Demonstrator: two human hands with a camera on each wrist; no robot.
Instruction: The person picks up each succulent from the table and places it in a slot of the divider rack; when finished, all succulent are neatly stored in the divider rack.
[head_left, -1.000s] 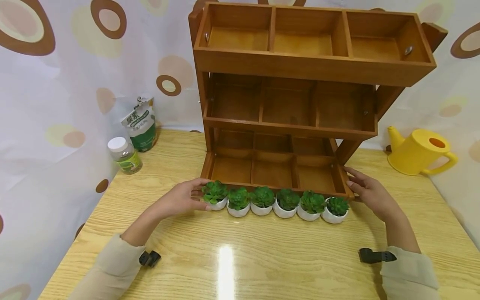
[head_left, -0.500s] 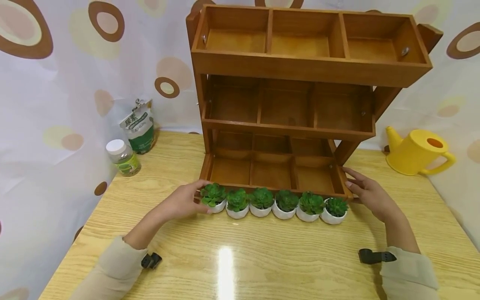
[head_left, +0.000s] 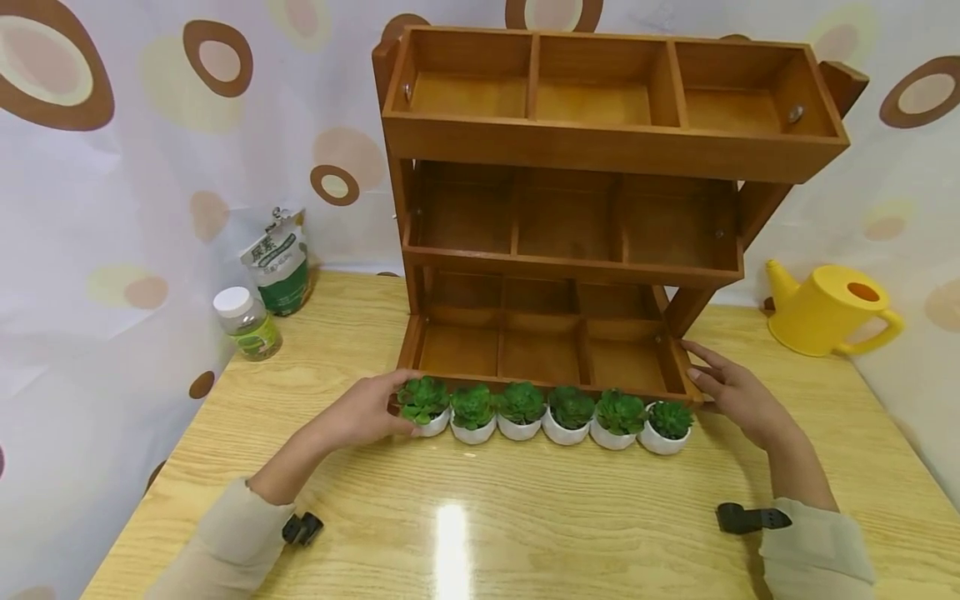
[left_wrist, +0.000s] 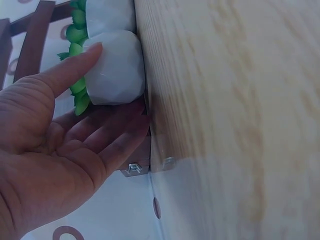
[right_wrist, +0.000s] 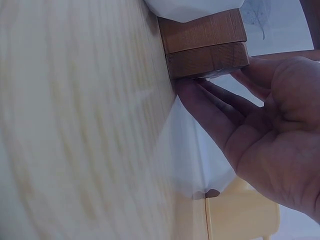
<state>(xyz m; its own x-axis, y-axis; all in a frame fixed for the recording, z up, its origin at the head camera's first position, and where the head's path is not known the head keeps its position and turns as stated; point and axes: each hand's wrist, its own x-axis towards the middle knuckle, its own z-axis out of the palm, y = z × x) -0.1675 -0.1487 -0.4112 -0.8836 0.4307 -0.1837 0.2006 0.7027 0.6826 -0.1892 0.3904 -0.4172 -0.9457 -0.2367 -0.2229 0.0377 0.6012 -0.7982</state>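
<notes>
While the table point(head_left: 570, 525) bore the wooden shelf point(head_left: 611, 152), the right hand point(head_left: 738, 404) touched its lower right end, fingers fairly straight, clasping nothing. The left hand point(head_left: 367, 410), likewise uncurled, rested its thumb on the leftmost potted plant point(head_left: 427, 403), one of six lined up before the shelf. An uneven push, I judged, might tip it.
</notes>
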